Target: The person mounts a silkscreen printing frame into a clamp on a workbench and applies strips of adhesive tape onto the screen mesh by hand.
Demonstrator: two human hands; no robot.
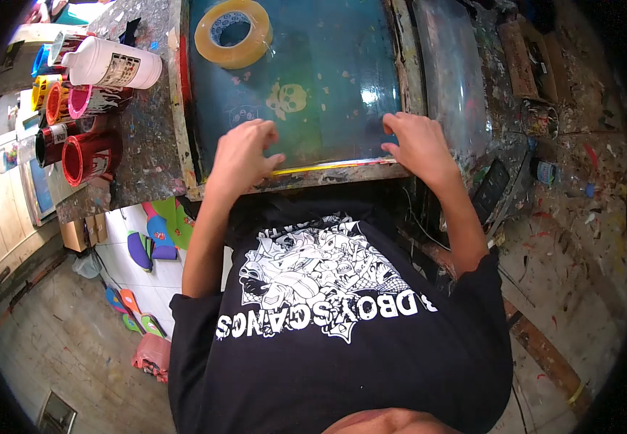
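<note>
A silk-screen printing frame lies in front of me, its blue-green mesh carrying a pale skull design and a fainter drawing beside it. Over the lower left of the mesh, my left hand is curved, with a gap between thumb and fingers. My right hand has a similar shape at the lower right corner, thumb and fingertips apart. I see nothing in either hand. Between them a yellow strip runs along the near edge of the frame. A roll of clear tape rests on the mesh at the upper left.
Left of the frame, a white bottle and several open paint cans, including a red one, stand on a paint-stained table. A cardboard box and a water bottle are on the right. Colourful cut pieces lie lower left.
</note>
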